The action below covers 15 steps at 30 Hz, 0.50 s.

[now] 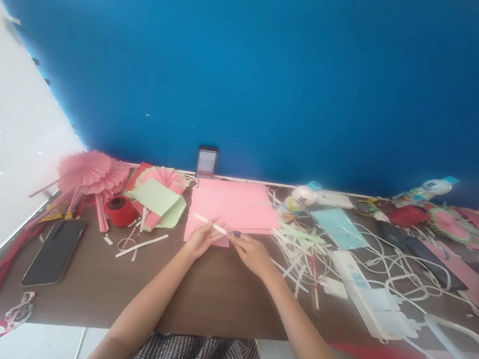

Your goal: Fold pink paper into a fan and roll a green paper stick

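Note:
Near the front edge of the pink paper sheets [236,203], a slim white stick [210,223], perhaps rolled or folded paper, lies across my two hands. My left hand [200,240] is curled round its middle, palm partly up. At the right end, the fingers of my right hand [252,254] pinch it. The stick points up and to the left, above the pink paper. Blur hides its exact make.
Left are pink pleated paper fans [91,173], a red tape roll [120,210], green paper [156,197] and a phone [54,251]. Right are white paper strips [300,253], a glue bottle [301,199], tangled cables [413,275] and a power strip [353,285]. A blue panel [280,78] rises behind.

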Motion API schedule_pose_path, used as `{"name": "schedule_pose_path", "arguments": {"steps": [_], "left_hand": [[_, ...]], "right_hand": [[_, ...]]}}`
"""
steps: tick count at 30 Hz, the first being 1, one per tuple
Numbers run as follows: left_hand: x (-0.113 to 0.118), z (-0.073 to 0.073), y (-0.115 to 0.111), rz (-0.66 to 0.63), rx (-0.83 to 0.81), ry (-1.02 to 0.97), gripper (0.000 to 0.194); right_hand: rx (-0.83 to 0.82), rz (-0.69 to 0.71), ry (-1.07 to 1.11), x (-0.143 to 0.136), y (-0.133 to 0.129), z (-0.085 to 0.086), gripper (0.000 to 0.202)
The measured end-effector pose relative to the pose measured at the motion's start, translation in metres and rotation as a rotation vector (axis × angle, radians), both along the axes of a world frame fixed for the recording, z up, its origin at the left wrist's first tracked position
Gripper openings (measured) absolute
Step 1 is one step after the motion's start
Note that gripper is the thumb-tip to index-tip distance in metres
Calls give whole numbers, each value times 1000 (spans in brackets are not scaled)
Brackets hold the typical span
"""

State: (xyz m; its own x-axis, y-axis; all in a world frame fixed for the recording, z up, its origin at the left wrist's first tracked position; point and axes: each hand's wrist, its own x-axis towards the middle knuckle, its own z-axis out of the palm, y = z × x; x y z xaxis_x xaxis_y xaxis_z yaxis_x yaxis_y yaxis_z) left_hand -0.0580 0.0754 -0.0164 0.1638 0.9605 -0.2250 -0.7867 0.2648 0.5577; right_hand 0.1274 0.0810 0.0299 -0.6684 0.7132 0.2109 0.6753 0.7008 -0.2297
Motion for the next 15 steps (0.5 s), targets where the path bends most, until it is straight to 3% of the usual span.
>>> {"name": "schedule_pose_path", "arguments": {"steps": [5,9,12,15], "left_hand": [[0,3,-1,1,-2,32,37],[-1,5,-1,-2,-4,29,39],[-2,5,-1,12,-3,20,40],[-3,5,-2,20,-7,30,42]], "right_hand": [[-79,-36,37,-1,-5,5,38],[-225,-191,183,-5,-7,8,43],[-275,-269,246,-7,-4,7,37],[-299,-240,309,-7,-1,4,27]]}}
